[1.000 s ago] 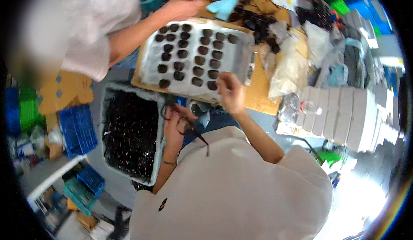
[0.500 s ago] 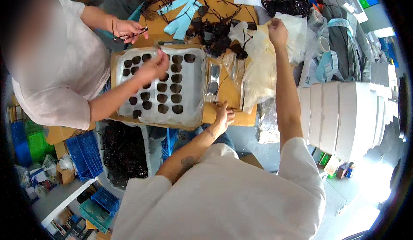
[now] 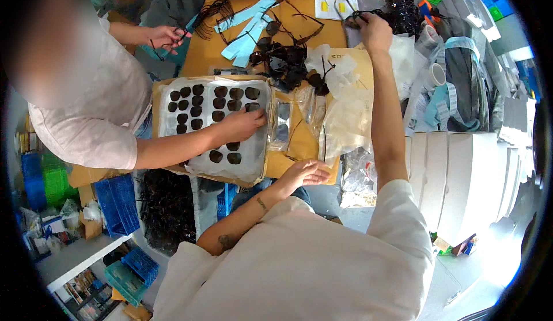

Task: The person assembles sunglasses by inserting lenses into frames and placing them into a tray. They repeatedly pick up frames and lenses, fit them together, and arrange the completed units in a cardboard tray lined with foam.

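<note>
My right hand reaches to the far right of the table, its fingers closed on a dark eyeglass frame beside a pile of similar frames. Near the table's front edge, my left hand hovers with loosely stretched fingers and nothing in it. Left of it lies a shallow cardboard tray lined with white material, with rows of dark lenses. A co-worker at the left has one hand over this tray and holds a dark frame in the other.
A heap of sunglasses and light-blue strips occupy the table's middle. Crumpled pale wrapping lies under my right arm. White boxes stand at the right. A bin of dark frames sits below the tray at the left.
My right hand has left the pale wrapping, moved farther away and closed on a dark frame. My left hand has lifted off the table edge. The co-worker's hand has moved right across the tray.
</note>
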{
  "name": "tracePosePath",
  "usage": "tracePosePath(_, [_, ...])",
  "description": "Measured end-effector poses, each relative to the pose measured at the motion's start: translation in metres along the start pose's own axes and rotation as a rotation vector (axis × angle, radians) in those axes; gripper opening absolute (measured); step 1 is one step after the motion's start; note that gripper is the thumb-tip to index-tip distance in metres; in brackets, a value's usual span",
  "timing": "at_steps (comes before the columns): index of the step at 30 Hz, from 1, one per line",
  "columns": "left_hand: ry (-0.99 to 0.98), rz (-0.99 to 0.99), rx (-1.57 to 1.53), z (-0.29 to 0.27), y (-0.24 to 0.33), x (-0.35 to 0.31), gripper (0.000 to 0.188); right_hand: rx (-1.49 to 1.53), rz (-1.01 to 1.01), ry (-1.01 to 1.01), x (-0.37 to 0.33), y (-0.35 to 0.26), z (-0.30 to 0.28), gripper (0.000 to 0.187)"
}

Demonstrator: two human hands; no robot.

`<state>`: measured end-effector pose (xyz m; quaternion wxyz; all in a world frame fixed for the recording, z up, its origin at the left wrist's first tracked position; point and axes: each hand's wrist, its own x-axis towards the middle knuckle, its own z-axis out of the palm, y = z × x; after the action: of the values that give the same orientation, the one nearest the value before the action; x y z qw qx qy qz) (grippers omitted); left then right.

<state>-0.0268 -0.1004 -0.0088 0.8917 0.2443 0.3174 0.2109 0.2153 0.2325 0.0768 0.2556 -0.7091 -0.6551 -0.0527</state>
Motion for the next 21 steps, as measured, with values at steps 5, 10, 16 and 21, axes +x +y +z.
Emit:
tracePosePath(5, [0.139, 0.298, -0.142, 0.023, 0.047, 0.028, 0.054, 0.544, -0.012, -0.028, -0.104, -0.035, -0.088, 0.015])
tracePosePath(10, [0.053, 0.428, -0.321, 0.020, 0.078, 0.024, 0.051, 1.051, 0.224, -0.366, -0.231, -0.110, -0.135, 0.016])
tracePosePath(16, [0.103, 0.438, -0.253, 0.017, 0.074, -0.029, 0.034, 1.035, -0.199, -0.586, -0.312, -0.140, -0.156, 0.006])
tracePosePath(21, [0.451, 0.439, 0.621, -0.016, 0.075, -0.092, 0.032, 1.092, 0.118, -0.568, -0.318, -0.077, -0.163, 0.028])
